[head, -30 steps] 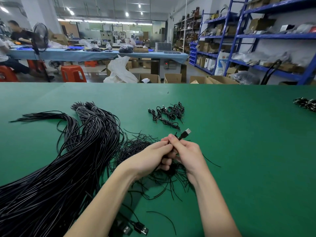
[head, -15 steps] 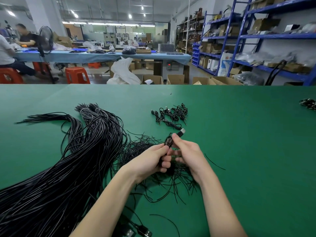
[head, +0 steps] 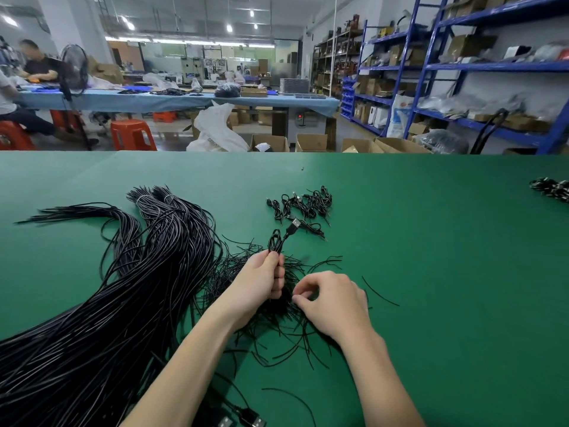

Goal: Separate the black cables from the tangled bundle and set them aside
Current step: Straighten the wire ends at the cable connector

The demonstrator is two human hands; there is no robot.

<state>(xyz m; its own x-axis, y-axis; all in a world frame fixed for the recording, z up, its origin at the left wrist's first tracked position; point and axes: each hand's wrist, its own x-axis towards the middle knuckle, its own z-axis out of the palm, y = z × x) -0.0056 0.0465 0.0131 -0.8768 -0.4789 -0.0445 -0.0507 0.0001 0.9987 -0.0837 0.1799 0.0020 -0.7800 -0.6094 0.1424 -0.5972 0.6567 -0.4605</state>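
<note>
- Green work table [head: 431, 272] fills my view, shelving beyond.
- My left hand [head: 258, 282] grips a looped USB cable [head: 278, 240] at centre; tangled bundle [head: 277, 303] beneath.
- My right hand [head: 332, 298], fingers curled, pinches at strands; grip unclear.
- Likely next: drop it on the sorted pile [head: 300, 204] at twelve o'clock.
- Open room at three o'clock.
</note>
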